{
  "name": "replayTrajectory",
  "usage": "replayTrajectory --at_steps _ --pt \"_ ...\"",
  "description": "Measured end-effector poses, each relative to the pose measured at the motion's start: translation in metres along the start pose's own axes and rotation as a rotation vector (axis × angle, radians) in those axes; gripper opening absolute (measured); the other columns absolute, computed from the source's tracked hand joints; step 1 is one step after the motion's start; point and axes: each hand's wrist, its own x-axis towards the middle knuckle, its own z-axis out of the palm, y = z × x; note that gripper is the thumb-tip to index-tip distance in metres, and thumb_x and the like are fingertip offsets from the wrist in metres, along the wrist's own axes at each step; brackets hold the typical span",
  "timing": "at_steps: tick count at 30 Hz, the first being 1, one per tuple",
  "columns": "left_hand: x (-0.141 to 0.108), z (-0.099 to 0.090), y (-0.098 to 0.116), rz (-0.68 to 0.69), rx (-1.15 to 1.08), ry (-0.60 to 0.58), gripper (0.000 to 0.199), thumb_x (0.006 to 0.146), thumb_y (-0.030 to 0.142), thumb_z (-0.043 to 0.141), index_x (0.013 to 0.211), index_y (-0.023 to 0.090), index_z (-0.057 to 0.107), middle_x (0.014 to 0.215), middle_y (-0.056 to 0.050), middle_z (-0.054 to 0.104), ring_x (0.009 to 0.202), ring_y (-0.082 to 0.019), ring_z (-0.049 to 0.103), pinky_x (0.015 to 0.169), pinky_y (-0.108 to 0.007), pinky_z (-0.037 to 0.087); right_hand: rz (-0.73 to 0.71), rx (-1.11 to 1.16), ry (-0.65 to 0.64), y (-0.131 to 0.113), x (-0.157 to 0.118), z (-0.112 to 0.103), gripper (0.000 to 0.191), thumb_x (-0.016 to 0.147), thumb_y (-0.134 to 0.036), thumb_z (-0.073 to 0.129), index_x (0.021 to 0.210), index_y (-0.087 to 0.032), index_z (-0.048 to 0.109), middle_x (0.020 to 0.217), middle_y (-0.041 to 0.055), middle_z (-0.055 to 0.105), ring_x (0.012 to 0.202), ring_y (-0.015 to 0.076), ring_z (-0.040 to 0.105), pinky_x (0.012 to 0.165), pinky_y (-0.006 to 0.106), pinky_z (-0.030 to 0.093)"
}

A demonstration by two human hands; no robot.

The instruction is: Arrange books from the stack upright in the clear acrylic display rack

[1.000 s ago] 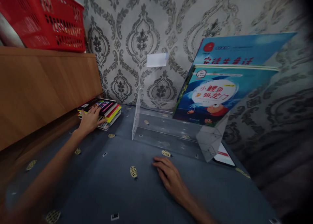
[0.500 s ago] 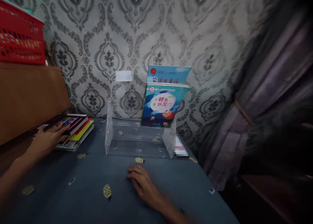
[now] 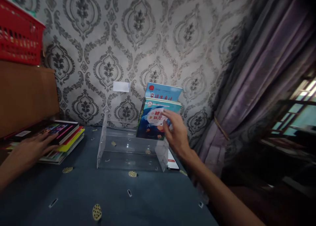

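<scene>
touching stacked books (image 3: 69, 132), left fingers (image 3: 50, 139) spread

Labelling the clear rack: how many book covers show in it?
2: the fish book in front, partly behind the right hand, and the pale-blue book behind it. More may be hidden between.

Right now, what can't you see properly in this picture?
In the head view:
Front book: part of its cover, behind the right hand.
Back book: its lower part, behind the front book.
Black book: part of its cover, hidden by the left hand.
Red basket: its left side, cut off by the edge.
</scene>
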Motion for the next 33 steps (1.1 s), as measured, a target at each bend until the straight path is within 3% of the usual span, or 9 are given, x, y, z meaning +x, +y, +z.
replayTrajectory --at_steps 2,5,9,14,19,23,26,29,33 --pt "0.002 -0.011 0.012 -0.007 0.119 -0.061 0.051 0.086 0.047 0.033 0.115 0.025 0.07 0.123 -0.008 0.072 0.123 -0.038 0.061 0.098 -0.054 0.051 0.005 0.011 0.004 -0.007 0.011 0.0 0.031 0.095 -0.024 0.05 0.121 -0.025 0.067 0.125 0.0093 0.07 0.121 0.0273 0.063 0.107 0.053 0.048" --pt "0.008 -0.027 0.027 0.021 0.263 -0.192 0.045 0.092 0.039 0.039 0.122 0.018 0.067 0.12 -0.014 0.072 0.112 -0.036 0.067 0.094 -0.048 0.052 -0.02 0.091 -0.024 -0.028 -0.003 0.015 0.028 0.095 -0.022 0.051 0.116 -0.027 0.069 0.121 0.0078 0.071 0.119 0.0269 0.064 0.106 0.051 0.049" --pt "0.013 -0.035 0.027 0.016 0.327 -0.273 0.036 0.095 0.041 0.051 0.119 0.023 0.069 0.112 -0.014 0.075 0.108 -0.034 0.07 0.089 -0.042 0.052 -0.096 0.251 -0.236 -0.062 -0.053 0.047 0.028 0.094 -0.015 0.049 0.11 -0.027 0.069 0.12 0.009 0.072 0.112 0.0256 0.067 0.097 0.049 0.055" --pt "0.012 -0.041 0.018 0.044 0.355 -0.289 0.039 0.097 0.044 0.05 0.128 0.025 0.067 0.121 -0.013 0.074 0.11 -0.032 0.069 0.086 -0.039 0.052 -0.164 0.438 -0.499 -0.098 -0.117 0.073 0.036 0.093 -0.006 0.044 0.111 -0.025 0.068 0.118 0.0097 0.073 0.116 0.024 0.066 0.096 0.043 0.057" --pt "0.004 -0.051 0.012 -0.003 0.363 -0.214 0.038 0.101 0.042 0.043 0.125 0.027 0.068 0.119 -0.009 0.075 0.103 -0.029 0.071 0.08 -0.036 0.054 -0.008 0.557 -0.673 -0.118 -0.166 0.079 0.034 0.094 -0.01 0.046 0.109 -0.025 0.071 0.116 0.0103 0.074 0.111 0.0242 0.069 0.097 0.042 0.058" --pt "-0.022 -0.048 0.013 0.085 0.31 -0.064 0.036 0.101 0.039 0.043 0.12 0.023 0.069 0.122 -0.01 0.073 0.11 -0.028 0.07 0.088 -0.039 0.056 0.186 0.612 -0.748 -0.122 -0.193 0.083 0.029 0.097 -0.018 0.047 0.107 -0.023 0.073 0.116 0.0119 0.074 0.11 0.0254 0.07 0.1 0.048 0.055" --pt "-0.051 -0.038 0.021 0.202 0.231 0.064 0.036 0.102 0.039 0.042 0.117 0.021 0.069 0.123 -0.011 0.073 0.116 -0.027 0.067 0.098 -0.042 0.054 0.318 0.655 -0.745 -0.121 -0.205 0.087 0.029 0.1 -0.025 0.046 0.104 -0.023 0.074 0.11 0.0114 0.076 0.106 0.0256 0.071 0.098 0.05 0.055" --pt "-0.079 -0.029 0.034 0.306 0.228 0.156 0.038 0.104 0.039 0.04 0.117 0.017 0.068 0.122 -0.014 0.072 0.118 -0.027 0.066 0.1 -0.043 0.054 0.412 0.717 -0.697 -0.12 -0.21 0.091 0.03 0.1 -0.031 0.046 0.1 -0.023 0.075 0.105 0.0111 0.077 0.102 0.0251 0.072 0.091 0.044 0.058" --pt "-0.113 -0.019 0.055 0.364 0.281 0.159 0.037 0.104 0.034 0.038 0.116 0.013 0.067 0.123 -0.017 0.072 0.116 -0.028 0.067 0.097 -0.041 0.055 0.477 0.757 -0.693 -0.121 -0.209 0.091 0.03 0.1 -0.036 0.049 0.099 -0.023 0.075 0.102 0.0105 0.077 0.099 0.0244 0.073 0.089 0.04 0.059"
